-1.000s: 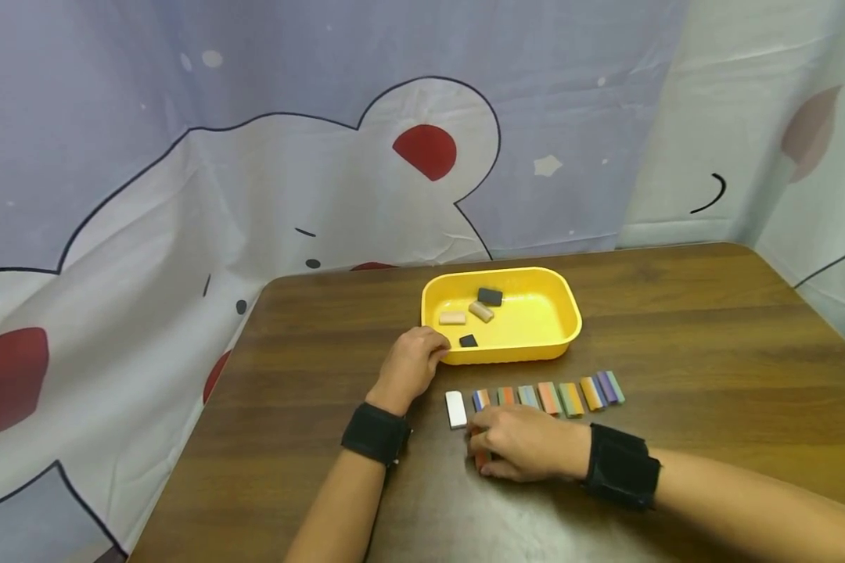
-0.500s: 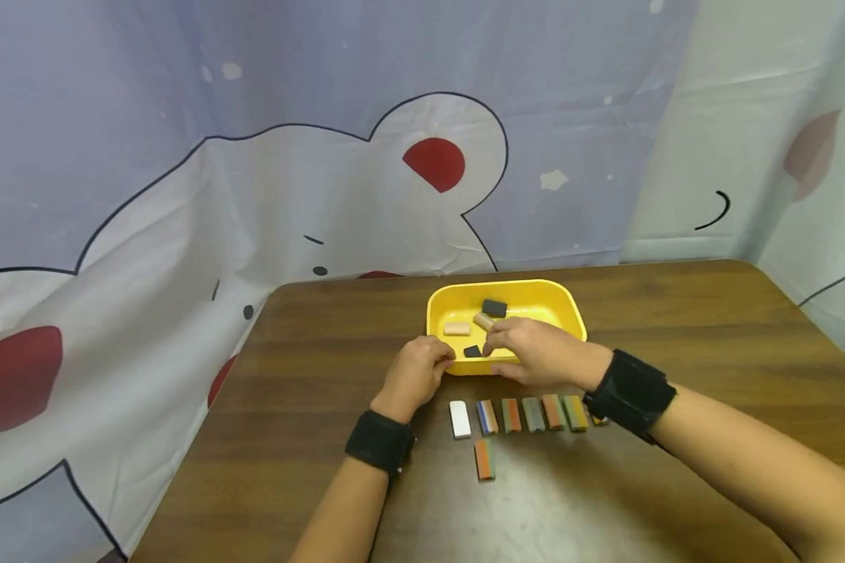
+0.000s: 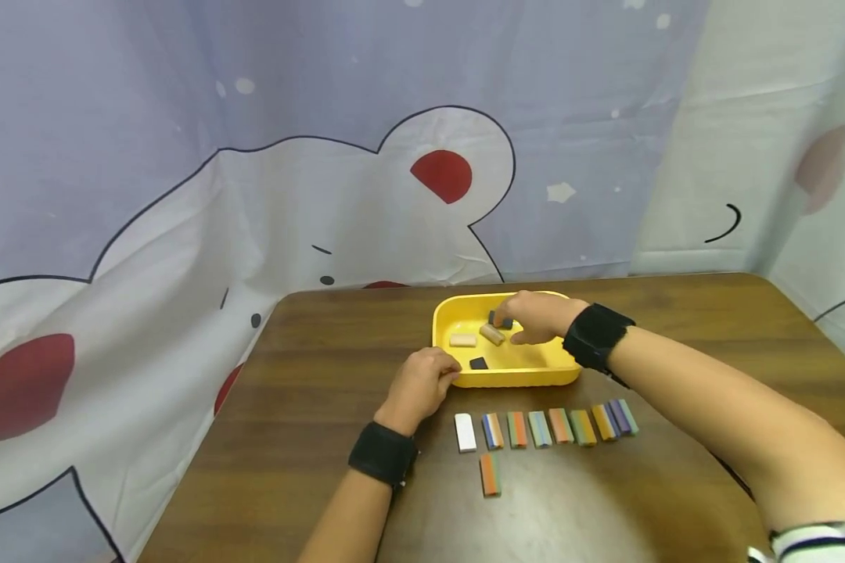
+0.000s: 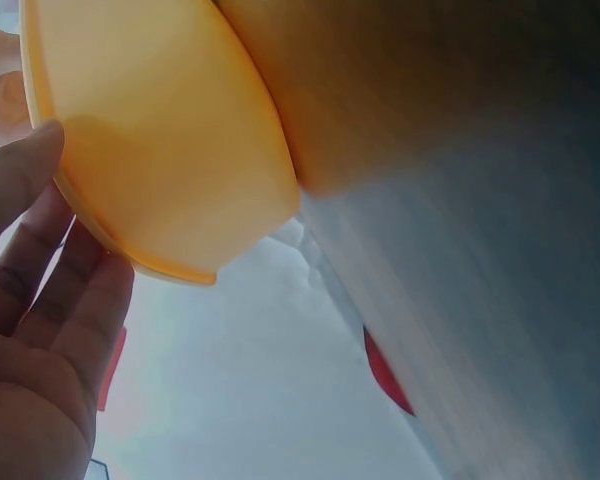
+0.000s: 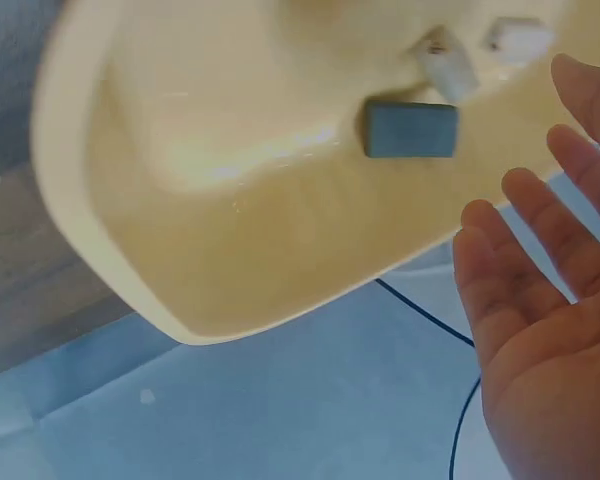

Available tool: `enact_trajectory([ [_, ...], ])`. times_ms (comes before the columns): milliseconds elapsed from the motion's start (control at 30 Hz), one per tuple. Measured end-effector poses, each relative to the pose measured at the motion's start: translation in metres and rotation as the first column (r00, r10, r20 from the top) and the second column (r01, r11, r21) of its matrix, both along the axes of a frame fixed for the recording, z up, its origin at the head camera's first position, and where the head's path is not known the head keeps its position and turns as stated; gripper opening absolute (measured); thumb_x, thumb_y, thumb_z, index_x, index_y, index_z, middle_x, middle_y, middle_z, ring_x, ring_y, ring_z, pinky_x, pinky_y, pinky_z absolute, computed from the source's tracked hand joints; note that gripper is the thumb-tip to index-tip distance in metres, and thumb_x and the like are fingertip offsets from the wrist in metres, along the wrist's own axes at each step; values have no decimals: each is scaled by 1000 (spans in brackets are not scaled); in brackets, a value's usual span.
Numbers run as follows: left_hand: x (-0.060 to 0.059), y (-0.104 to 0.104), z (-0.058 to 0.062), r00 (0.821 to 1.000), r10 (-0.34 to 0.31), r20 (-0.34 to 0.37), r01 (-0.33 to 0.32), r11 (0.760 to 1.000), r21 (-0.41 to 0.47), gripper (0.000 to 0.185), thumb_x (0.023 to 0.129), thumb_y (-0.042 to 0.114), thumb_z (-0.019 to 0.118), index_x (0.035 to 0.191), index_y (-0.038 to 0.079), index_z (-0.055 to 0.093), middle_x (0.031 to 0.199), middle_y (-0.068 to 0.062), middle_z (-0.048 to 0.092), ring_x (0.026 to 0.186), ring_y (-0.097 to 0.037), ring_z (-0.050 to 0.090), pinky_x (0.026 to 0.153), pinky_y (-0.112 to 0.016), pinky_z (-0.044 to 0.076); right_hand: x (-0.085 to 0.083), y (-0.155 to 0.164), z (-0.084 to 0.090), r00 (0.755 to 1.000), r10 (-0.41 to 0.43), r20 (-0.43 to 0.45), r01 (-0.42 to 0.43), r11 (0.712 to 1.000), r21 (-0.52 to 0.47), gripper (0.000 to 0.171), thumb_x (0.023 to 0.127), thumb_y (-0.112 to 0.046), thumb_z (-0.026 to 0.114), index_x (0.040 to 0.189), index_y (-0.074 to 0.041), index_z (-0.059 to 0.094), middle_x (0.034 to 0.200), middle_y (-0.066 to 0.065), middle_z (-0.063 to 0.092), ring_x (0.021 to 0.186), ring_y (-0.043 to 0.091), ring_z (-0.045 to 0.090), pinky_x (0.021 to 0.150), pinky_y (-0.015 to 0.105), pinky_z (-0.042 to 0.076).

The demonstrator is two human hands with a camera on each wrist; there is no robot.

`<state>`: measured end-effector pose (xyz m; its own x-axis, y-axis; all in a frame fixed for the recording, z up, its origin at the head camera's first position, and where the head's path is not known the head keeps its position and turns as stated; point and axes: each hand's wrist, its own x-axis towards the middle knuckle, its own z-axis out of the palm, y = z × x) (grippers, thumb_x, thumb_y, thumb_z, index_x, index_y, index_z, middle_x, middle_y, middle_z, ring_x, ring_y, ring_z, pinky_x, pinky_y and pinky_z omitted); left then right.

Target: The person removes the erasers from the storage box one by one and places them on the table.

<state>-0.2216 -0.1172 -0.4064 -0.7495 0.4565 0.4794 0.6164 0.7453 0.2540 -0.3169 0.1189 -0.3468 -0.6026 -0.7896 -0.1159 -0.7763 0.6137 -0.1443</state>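
My left hand (image 3: 418,387) pinches the near left corner of a yellow plastic tray (image 3: 517,380). In the left wrist view its thumb lies on the outside of the wall and the fingers curl over the rim. My right hand (image 3: 538,317) hovers over the tray's inside with extended fingers. Its fingertips overlap a dark rectangular block (image 5: 412,130) in the head view; the right wrist view shows them apart from it. Nearby in the tray lie a tan cylinder-like piece (image 3: 491,335), a pale one (image 3: 462,340) and a smaller dark block (image 3: 478,363).
A row of several striped, coloured blocks (image 3: 538,429) lies in front of the tray, with a white block (image 3: 465,433) at its left end. One orange and green block (image 3: 490,475) sits nearer. A printed curtain (image 3: 366,203) hangs behind the wooden table (image 3: 352,336).
My right hand has let go of the orange and green block on the table, then travelled forward into the tray toward the dark block at the back. My left hand stays on the tray's corner.
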Motion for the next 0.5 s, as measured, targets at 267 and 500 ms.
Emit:
enact_trajectory([
  [267,1,5,2,1000,1,3,-1,1000,-7,5,82,6,77,86,8,75,86,-3,70,83,-17,65,78,-30,53,-18,-9,-13,992,102,-79,-95,992,78,31,82,-4,76,112,-1,67,107,10,67,95,25,62,84,36,51],
  [500,5,8,1,1000,4,16,-4,1000,-31,4,84,9,76,87,7,75,85,-2,69,82,-17,64,77,-29,53,-22,-14,-21,988,142,-66,-132,982,134,25,79,-3,78,101,-2,66,94,9,66,80,18,57,74,31,50],
])
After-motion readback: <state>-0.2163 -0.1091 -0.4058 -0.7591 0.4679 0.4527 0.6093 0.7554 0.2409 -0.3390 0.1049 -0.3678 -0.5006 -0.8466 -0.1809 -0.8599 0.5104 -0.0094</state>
